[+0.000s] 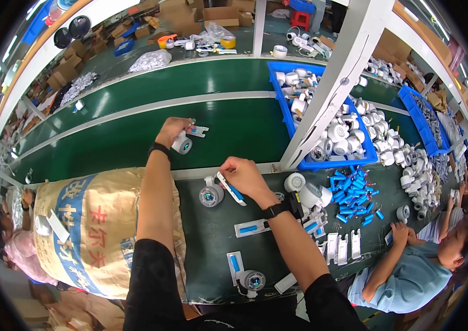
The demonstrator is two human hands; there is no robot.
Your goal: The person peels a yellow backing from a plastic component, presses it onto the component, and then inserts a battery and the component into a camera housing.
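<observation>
Over the green conveyor belt, my left hand (174,131) is closed on a small white round-headed device (183,145) with a lit face. A white handle piece (197,131) sticks out beside those fingers. My right hand (243,174) pinches the upper end of a white handle shell (233,190) that has a blue battery cell along it. Against that shell, on the dark green table, lies another round white head (210,195) with a dark, ringed face. Nearer me is a similar head (253,280) beside a shell with a blue cell (235,268).
A large printed sack (112,220) fills the table's left side. Blue battery cells (353,190) are heaped at right, near white shells (342,248). A blue crate (339,164) of white heads stands behind a white post (340,83). A co-worker (410,265) sits at right.
</observation>
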